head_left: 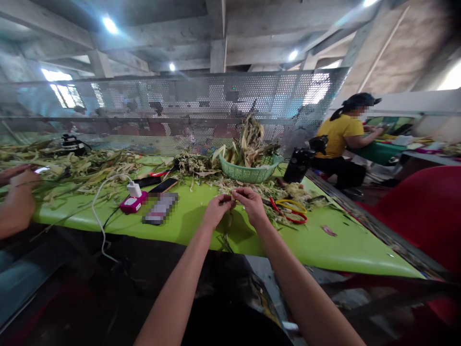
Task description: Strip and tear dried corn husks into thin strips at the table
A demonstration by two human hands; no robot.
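Observation:
Over the front of the green table (pixel 194 206), my left hand (pixel 216 211) and my right hand (pixel 249 203) meet fingertip to fingertip. Both pinch a thin strand of dry plant fibre (pixel 230 218), which hangs down between them toward the table edge. Just beyond them stands a green plastic basket (pixel 247 174) with dry husks (pixel 250 139) piled in it. To the right of my right hand lie scissors with red handles (pixel 297 220) and a yellow-handled tool (pixel 291 204), among plant scraps.
A pink power socket (pixel 132 203) with a white charger, two phones (pixel 161 208) and leaf heaps (pixel 86 168) lie to the left. Another person's hand (pixel 21 178) is at far left. A black bottle (pixel 298 164) stands right; a person in yellow (pixel 333 134) sits beyond.

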